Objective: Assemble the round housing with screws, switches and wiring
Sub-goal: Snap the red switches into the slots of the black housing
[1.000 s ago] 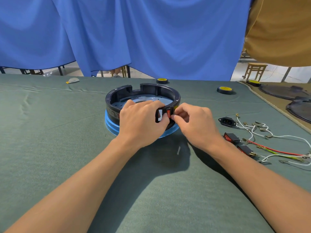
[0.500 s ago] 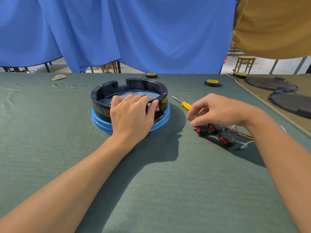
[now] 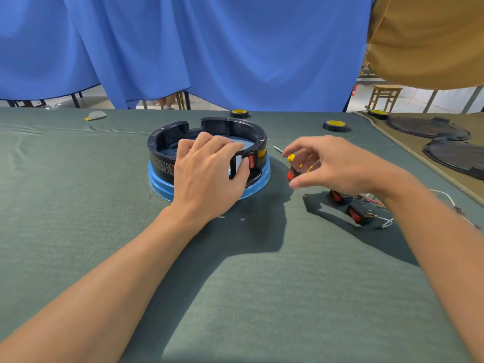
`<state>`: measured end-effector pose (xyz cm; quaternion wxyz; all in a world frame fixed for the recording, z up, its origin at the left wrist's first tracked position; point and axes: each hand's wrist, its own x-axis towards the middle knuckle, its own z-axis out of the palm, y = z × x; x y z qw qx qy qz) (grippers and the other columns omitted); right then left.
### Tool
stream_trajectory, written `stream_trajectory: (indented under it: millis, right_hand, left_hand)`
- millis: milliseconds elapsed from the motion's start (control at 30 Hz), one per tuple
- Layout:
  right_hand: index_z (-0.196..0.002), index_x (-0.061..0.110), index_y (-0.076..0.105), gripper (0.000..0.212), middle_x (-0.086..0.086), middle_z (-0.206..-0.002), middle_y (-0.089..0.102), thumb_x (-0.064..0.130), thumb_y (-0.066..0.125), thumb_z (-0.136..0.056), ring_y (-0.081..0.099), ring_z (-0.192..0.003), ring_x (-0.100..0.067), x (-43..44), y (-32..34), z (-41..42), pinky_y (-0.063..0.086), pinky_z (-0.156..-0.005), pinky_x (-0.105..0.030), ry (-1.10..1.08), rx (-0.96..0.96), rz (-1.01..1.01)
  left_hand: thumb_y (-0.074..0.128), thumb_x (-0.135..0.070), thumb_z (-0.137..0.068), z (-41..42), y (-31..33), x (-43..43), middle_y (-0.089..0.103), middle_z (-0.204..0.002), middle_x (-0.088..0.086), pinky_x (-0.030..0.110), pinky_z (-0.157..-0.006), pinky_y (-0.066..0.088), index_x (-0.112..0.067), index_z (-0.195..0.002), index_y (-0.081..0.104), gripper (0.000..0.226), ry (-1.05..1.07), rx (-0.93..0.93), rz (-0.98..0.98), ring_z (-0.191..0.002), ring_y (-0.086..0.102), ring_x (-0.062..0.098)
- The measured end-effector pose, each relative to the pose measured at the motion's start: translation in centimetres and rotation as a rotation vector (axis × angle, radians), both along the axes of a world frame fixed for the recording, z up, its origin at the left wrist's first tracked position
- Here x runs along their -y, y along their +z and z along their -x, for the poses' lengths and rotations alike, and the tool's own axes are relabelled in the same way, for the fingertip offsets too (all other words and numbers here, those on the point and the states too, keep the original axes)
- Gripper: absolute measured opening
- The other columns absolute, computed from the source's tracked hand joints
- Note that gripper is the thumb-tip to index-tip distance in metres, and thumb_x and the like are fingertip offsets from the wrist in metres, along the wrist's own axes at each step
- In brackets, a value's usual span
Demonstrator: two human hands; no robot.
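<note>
The round black housing (image 3: pixel 167 142) stands on its blue base (image 3: pixel 159 184) mid-table. My left hand (image 3: pixel 207 176) grips its near rim, fingers inside, thumb on the outer wall. A red switch (image 3: pixel 251 161) sits in the wall beside an open slot (image 3: pixel 237 163). Just right of the housing, my right hand (image 3: pixel 332 163) hovers above the table and pinches a second red rocker switch (image 3: pixel 292 175) with yellow terminals. Two more switches (image 3: pixel 339 196) (image 3: pixel 356 214) lie under that wrist, with wiring (image 3: pixel 445 197) partly hidden by the arm. A yellow-handled screwdriver (image 3: pixel 284 153) lies behind my fingers.
Green cloth (image 3: pixel 78 205) covers the table. Yellow-and-black tape rolls (image 3: pixel 238 113) (image 3: pixel 335 125) sit at the far edge. Black round covers (image 3: pixel 429 129) (image 3: pixel 455 158) lie on a tan mat at right. A person in a mustard shirt (image 3: pixel 424 35) stands at the far right before a blue curtain.
My right hand left the housing wall, went right to the loose switches, picked one up and has brought it back toward the housing. My left hand stays on the rim.
</note>
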<state>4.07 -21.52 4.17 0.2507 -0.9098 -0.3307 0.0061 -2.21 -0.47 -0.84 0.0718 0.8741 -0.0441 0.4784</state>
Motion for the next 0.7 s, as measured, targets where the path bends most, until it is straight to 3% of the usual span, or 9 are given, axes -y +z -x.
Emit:
stream_trajectory:
  millis: [133, 233, 300, 400, 567, 700]
  right_hand:
    - [-0.119, 0.029, 0.058, 0.051, 0.006, -0.096, 0.069, 0.018, 0.082, -0.074, 0.064, -0.089, -0.008, -1.4, -0.4, 0.7, 0.053, -0.084, -0.030, 0.065, -0.041, -0.329]
    - [-0.121, 0.028, 0.058, 0.056, 0.007, -0.099, 0.070, 0.012, 0.082, -0.073, 0.056, -0.083, -0.006, -2.2, -0.7, 1.2, 0.049, -0.075, -0.023, 0.108, -0.030, -0.484]
    - [-0.122, 0.027, 0.058, 0.058, 0.006, -0.101, 0.071, 0.008, 0.082, -0.073, 0.056, -0.084, -0.010, -2.7, -1.0, 1.4, 0.050, -0.076, -0.023, 0.144, -0.065, -0.572]
    - [-0.120, 0.024, 0.061, 0.056, 0.003, -0.102, 0.071, 0.004, 0.081, -0.072, 0.064, -0.088, -0.016, -3.2, -1.4, 1.8, 0.052, -0.085, -0.022, 0.201, -0.102, -0.656]
    - [-0.111, 0.013, 0.067, 0.039, -0.004, -0.105, 0.072, 0.000, 0.077, -0.076, 0.069, -0.096, -0.023, -3.8, -1.8, 2.2, 0.055, -0.084, -0.027, 0.239, -0.234, -0.771]
    - [-0.098, 0.011, 0.071, 0.022, -0.006, -0.091, 0.074, 0.004, 0.077, -0.078, 0.071, -0.085, -0.017, -4.6, -2.3, 2.3, 0.056, -0.081, -0.027, 0.089, -0.162, -0.785]
  left_hand:
    - [0.066, -0.033, -0.084, 0.0, 0.2, -0.1, 0.071, -0.102, -0.006, 0.031, -0.083, 0.033, -0.017, -0.102, 0.075, 0.026, -0.115, 0.042, -0.054, -0.093, 0.061, 0.021]
    - [0.071, -0.041, -0.082, 0.1, 0.2, -0.2, 0.070, -0.104, -0.009, 0.033, -0.085, 0.033, -0.020, -0.104, 0.074, 0.032, -0.172, 0.016, -0.100, -0.094, 0.062, 0.019]
    - [0.074, -0.045, -0.080, 0.1, 0.2, -0.2, 0.071, -0.102, -0.009, 0.032, -0.085, 0.032, -0.018, -0.102, 0.074, 0.035, -0.184, 0.014, -0.086, -0.093, 0.062, 0.019]
    - [0.075, -0.042, -0.078, 0.1, 0.4, -0.3, 0.073, -0.097, -0.005, 0.031, -0.083, 0.033, -0.014, -0.099, 0.075, 0.036, -0.179, 0.034, -0.037, -0.090, 0.063, 0.022]
    - [0.073, -0.040, -0.078, 0.2, 0.4, -0.7, 0.074, -0.092, -0.005, 0.033, -0.082, 0.033, -0.015, -0.098, 0.076, 0.032, -0.136, 0.025, -0.030, -0.086, 0.064, 0.023]
    - [0.078, -0.039, -0.076, 0.2, 0.5, -1.0, 0.073, -0.091, -0.007, 0.032, -0.083, 0.033, -0.016, -0.092, 0.076, 0.028, -0.111, 0.027, -0.055, -0.085, 0.063, 0.022]
